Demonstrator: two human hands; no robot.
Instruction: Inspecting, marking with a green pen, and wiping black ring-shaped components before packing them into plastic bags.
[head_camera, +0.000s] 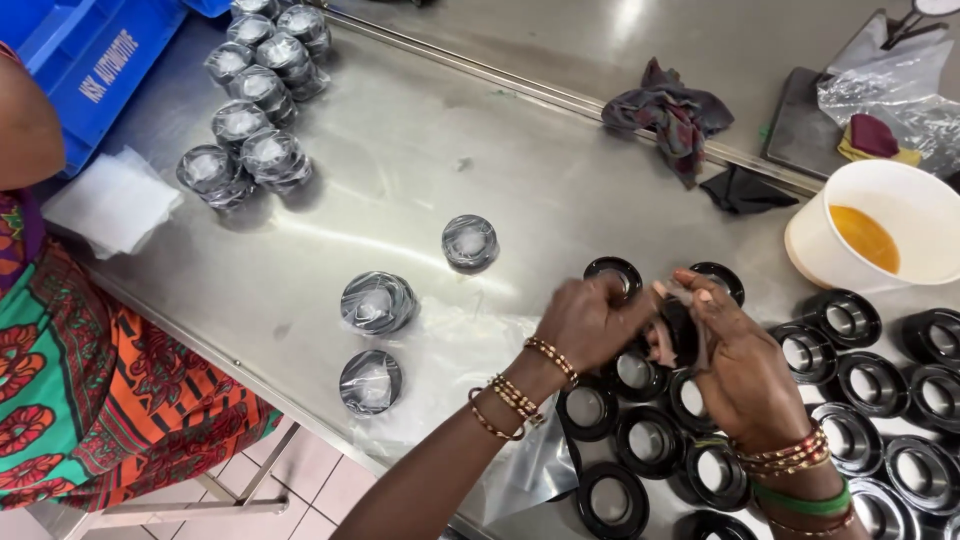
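Pinching together over the steel table (420, 170), the left hand (590, 320) and the right hand (735, 365) meet on one small black ring-shaped part (678, 332) with a wisp of clear wrap (684, 293) at its top. The left hand's fingers are curled shut against the part's near side; the right hand's fingertips (700, 296) are closed on the wrap, thumb and forefinger drawn up above it.

By my judgement the wrap comes away cleanest if the left hand keeps the part steady while the right pulls the film straight up and off, not sideways, so nothing tears or drags across the neighbours.

Just below and to the right of both hands lie rows of unwrapped black rings (650, 438), close-packed. Left of the left hand stand three wrapped rolls (377, 302), well apart from one another, with a larger cluster of wrapped rolls (250, 110) farther off. Beyond the right hand sits a white bowl (820, 240) holding amber liquid.

Motion blur smears the fingertips, so the exact grip on the film is unclear. The part's far face is hidden by the right palm, and the lowest rings are cut off by the frame's edge.
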